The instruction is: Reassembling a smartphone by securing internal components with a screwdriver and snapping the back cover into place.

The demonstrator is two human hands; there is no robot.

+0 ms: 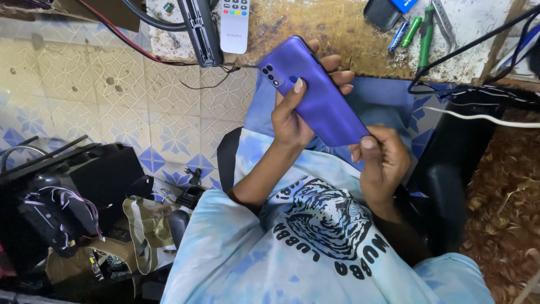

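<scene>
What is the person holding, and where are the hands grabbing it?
A purple smartphone, back side up. The left hand wraps around its upper half near the cameras, and the right hand pinches its lower end.

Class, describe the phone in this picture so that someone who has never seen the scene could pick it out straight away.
Start at the worn wooden workbench along the top, then drop to the person's two hands just below its edge. The phone lies between them, back side up: the left hand grips its upper part and the right hand pinches its lower corner. It is the only glossy purple slab, unlike the white remote control above.
</scene>
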